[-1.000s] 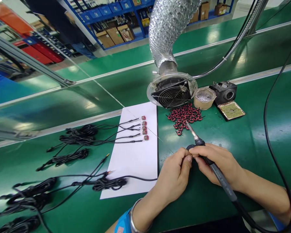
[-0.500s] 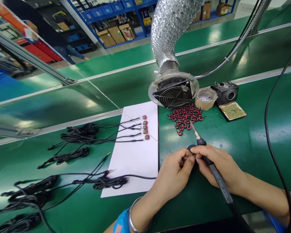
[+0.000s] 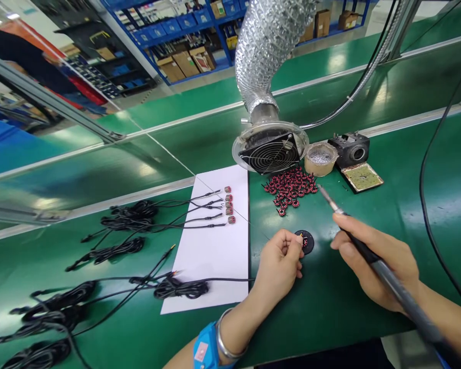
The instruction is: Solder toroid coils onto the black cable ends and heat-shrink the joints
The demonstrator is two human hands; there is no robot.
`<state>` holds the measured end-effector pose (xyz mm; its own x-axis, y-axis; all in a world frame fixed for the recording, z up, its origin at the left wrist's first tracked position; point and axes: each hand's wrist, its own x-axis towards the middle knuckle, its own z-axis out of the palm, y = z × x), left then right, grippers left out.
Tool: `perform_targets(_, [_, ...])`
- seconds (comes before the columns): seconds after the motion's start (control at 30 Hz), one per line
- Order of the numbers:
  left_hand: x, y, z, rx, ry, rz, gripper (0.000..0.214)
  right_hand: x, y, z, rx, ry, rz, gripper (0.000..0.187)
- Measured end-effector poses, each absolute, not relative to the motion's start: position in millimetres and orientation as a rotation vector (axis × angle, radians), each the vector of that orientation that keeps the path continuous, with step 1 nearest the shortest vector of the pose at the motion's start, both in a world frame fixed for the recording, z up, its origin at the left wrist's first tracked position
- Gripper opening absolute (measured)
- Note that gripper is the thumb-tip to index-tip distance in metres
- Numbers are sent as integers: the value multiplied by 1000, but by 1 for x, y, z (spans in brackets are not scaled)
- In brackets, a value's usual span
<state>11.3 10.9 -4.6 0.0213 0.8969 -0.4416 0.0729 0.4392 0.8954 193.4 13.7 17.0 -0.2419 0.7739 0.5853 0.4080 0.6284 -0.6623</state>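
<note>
My right hand [image 3: 372,259] is closed around a soldering iron [image 3: 364,251] whose metal tip points up toward the pile of small red and black coils [image 3: 291,185]. My left hand [image 3: 278,264] is curled in a pinch beside a small black round pad [image 3: 306,241] on the green mat; a tiny red part sits at its fingertips. What the fingers pinch is too small to name.
A white paper sheet [image 3: 215,256] carries several coils soldered to black cables [image 3: 138,215]. More cable bundles [image 3: 54,307] lie at left. A fume extractor fan [image 3: 271,151] on a foil duct, a solder pot [image 3: 320,158] and an iron stand with sponge [image 3: 355,159] stand behind.
My right hand has drawn the soldering iron away to the right and lifted its tip off the black pad. My left hand stays pinched at the pad, now uncovered.
</note>
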Motion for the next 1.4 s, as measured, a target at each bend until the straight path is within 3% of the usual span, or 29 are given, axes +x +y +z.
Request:
perform_targets(0.4, [12,7,-3,934,1467,841,31,206,4,14,-1081,-1771,724,19])
perform_targets(1.4, [9,5,-5,976,1454,796,29,208,-1,17,-950,-1819,778,28])
